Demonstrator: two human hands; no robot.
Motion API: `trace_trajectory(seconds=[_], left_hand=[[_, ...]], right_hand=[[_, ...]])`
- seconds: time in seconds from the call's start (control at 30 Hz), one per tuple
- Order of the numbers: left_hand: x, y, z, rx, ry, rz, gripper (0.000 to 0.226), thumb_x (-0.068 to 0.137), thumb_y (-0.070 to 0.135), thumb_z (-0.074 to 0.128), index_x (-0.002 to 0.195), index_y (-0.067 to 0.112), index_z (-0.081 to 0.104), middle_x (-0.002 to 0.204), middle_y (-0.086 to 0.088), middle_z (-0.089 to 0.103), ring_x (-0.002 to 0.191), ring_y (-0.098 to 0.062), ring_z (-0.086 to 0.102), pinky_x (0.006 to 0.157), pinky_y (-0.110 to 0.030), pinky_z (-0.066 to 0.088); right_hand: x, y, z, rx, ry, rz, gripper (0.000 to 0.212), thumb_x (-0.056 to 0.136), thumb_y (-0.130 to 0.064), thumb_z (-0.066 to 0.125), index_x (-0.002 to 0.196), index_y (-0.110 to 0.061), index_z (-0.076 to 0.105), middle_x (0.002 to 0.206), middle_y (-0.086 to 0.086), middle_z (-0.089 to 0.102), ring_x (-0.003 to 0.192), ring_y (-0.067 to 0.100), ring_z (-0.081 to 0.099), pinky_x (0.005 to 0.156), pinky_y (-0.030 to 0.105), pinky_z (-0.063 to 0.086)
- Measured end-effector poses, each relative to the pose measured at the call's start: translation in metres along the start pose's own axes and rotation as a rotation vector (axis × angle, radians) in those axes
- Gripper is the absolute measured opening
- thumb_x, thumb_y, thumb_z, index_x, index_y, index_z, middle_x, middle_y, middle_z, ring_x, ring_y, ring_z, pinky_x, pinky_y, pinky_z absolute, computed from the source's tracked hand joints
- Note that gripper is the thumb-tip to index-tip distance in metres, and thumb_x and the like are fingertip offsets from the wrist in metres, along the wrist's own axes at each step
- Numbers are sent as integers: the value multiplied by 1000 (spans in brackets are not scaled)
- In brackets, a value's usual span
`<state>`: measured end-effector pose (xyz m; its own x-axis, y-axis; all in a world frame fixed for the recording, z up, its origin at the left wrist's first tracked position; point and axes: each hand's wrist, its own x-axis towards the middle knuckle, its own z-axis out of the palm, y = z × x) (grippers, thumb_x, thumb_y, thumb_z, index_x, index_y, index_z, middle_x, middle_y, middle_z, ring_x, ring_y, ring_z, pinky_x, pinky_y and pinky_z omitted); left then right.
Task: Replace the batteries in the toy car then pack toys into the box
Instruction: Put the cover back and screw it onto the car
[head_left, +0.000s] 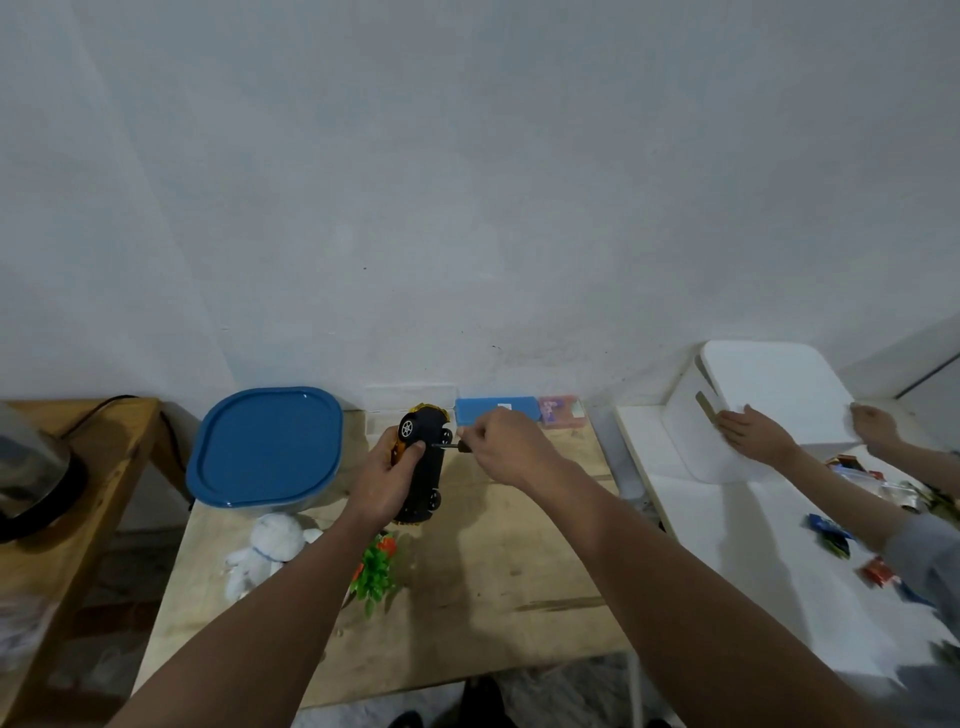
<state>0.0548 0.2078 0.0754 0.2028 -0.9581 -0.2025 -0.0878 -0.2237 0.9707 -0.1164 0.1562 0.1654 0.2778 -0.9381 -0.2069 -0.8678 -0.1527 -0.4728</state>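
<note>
A: Where is the toy car (423, 467)?
B: Over the middle of the wooden table (493, 571), belly up. Its long side runs from near to far.
A: Who holds it?
B: The left hand (384, 478) wraps around its left side. The right hand (506, 441) pinches a small screwdriver (452, 446). The tip touches the black belly.
A: What's hard to see?
B: The screwdriver's handle hides in the fingers. The car's yellow top faces down.
</note>
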Motion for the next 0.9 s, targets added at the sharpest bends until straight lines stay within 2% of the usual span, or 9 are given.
trace_trajectory(seconds=[0.07, 0.17, 0.3, 0.4, 0.47, 0.6, 0.7, 0.77, 0.9], left_hand=[[1, -1, 0, -21, 2, 3, 17, 107, 29, 55, 122, 29, 63, 105, 1, 73, 95, -13, 71, 66, -19, 50], [4, -1, -2, -50, 0, 0, 18, 107, 29, 55, 123, 29, 63, 107, -2, 73, 97, -19, 72, 73, -31, 55], [4, -4, -4, -57, -12, -1, 17, 108, 30, 54, 123, 29, 63, 108, -7, 73, 98, -25, 72, 81, -42, 60], [5, -3, -3, -54, -9, 4, 14, 108, 30, 54, 119, 31, 63, 107, -7, 73, 98, -25, 72, 82, -43, 59], [6, -1, -3, -40, -13, 3, 15, 107, 31, 55, 119, 31, 63, 108, -6, 72, 98, -23, 72, 78, -39, 58], [0, -7, -2, -6, 3, -19, 16, 106, 34, 56, 120, 35, 63, 103, 3, 74, 93, -14, 73, 66, -24, 53], [-4, -9, 0, -15, 13, -38, 12, 106, 36, 56, 115, 38, 64, 93, 12, 75, 84, -4, 73, 56, -10, 50], [-4, -6, 0, -16, 12, -44, 12, 106, 37, 56, 115, 38, 64, 92, 12, 75, 83, -5, 73, 54, -10, 50], [-2, -1, -2, -85, 21, -70, 13, 107, 34, 55, 114, 37, 66, 89, -1, 74, 70, -17, 76, 48, -28, 58]], right_hand=[[-2, 2, 2, 42, 5, 14, 28, 91, -38, 61, 93, -11, 63, 84, 6, 66, 80, 23, 63, 72, 39, 52], [-2, 3, 2, 116, 25, 26, 22, 88, -31, 68, 91, -10, 64, 85, 6, 65, 79, 22, 62, 73, 39, 53], [-2, -1, 6, 28, 42, -11, 41, 98, -42, 56, 84, -5, 70, 75, 12, 66, 71, 26, 62, 63, 34, 45], [-1, 3, 6, 111, 64, -5, 22, 89, -38, 66, 97, -17, 64, 88, 1, 66, 74, 15, 60, 59, 28, 43], [0, 3, 3, 144, 76, 1, 18, 88, -34, 70, 90, -17, 63, 86, -2, 64, 74, 13, 59, 57, 24, 40], [-1, -6, 5, -14, 97, -46, 41, 98, -43, 57, 78, -8, 66, 73, 7, 64, 68, 22, 59, 55, 31, 38], [0, -3, 2, 59, 57, -23, 28, 91, -39, 66, 87, -10, 65, 84, 7, 69, 78, 24, 63, 67, 35, 49], [1, 0, 0, 88, 50, -14, 27, 89, -38, 69, 82, -13, 62, 83, 4, 67, 78, 21, 63, 69, 35, 50], [-4, -2, 9, -61, -24, 24, 52, 102, -45, 46, 80, -2, 65, 75, 15, 62, 76, 31, 62, 65, 37, 46]])
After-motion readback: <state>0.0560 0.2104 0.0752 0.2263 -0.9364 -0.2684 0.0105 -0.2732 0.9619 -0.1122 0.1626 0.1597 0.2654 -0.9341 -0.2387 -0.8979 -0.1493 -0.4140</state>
